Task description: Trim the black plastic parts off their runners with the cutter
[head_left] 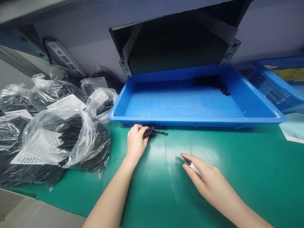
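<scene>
My left hand [137, 139] is closed around part of a small pile of thin black plastic strips [158, 130] on the green mat, just in front of the blue tray [194, 120]. Its fingertips are partly hidden among the strips. Lower and to the right, my right hand [204, 174] grips a small tool with a white handle [195, 169] and a dark end, held above the mat. Most of that tool is covered by the fingers, so its kind does not show. More black pieces [212, 83] lie in the tray's far right corner.
Clear plastic bags full of black strips [68, 136] crowd the left side, one with its mouth open. A dark chute [175, 47] ends above the tray's back. A blue basket [277, 85] and white paper [294, 128] lie right; a power strip [65, 58] leans behind.
</scene>
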The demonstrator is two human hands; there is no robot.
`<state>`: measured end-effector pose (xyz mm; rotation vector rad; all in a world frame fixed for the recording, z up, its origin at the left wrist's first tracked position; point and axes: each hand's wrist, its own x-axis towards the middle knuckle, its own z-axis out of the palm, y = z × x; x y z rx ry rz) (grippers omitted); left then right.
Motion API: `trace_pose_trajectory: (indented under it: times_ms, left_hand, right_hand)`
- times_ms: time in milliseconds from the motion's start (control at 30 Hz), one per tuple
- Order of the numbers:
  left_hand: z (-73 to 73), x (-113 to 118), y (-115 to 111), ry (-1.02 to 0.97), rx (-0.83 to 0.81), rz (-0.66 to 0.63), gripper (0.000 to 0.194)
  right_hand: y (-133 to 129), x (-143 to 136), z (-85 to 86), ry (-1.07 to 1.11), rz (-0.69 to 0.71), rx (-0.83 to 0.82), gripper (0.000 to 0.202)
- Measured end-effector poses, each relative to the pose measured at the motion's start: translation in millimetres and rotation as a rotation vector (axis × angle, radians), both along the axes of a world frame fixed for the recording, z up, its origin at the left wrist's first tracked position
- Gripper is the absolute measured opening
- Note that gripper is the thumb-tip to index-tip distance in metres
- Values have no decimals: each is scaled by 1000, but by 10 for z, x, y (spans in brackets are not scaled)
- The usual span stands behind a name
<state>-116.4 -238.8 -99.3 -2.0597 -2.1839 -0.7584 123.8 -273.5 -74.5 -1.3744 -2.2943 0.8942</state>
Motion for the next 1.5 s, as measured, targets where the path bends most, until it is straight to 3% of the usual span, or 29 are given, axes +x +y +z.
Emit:
trace_pose_trajectory:
  times_ms: [167,267,367,467,600,700,800,1033,1233,1500]
  left_hand:
    - [104,107,-71,1,98,18,27]
    - [208,267,-215,-175,64,-162,22]
    - [283,494,-402,-513,-222,-362,8]
    - [318,673,-539,-959,-624,-370,13]
    - [331,759,-581,-1260,-814,-336,13]
    - [346,759,-559,-1312,-883,-260,14]
    - [362,740,-534,-1354,-843,-198,21]
    - [320,700,-516,-1452,-799,-202,23]
    - [331,741,-527,-1433,-797,-160,18]
    - [357,779,-528,-1362,-792,-71,17]
  right_hand:
    - [-18,-16,59,61,-27,-103,30]
    - [-6,-32,92,141,-80,-130,30]
    - [25,-40,132,237,-123,-175,31]
    - [54,-41,179,326,-125,-303,23]
    - [78,-33,203,397,-119,-424,16]
    - [85,-11,174,361,-103,-407,18]
    - [71,22,146,231,-25,-281,30]
    - [9,39,149,-22,200,-43,36]
    - [-12,34,122,-74,212,90,33]
    - [-24,9,131,-84,188,77,34]
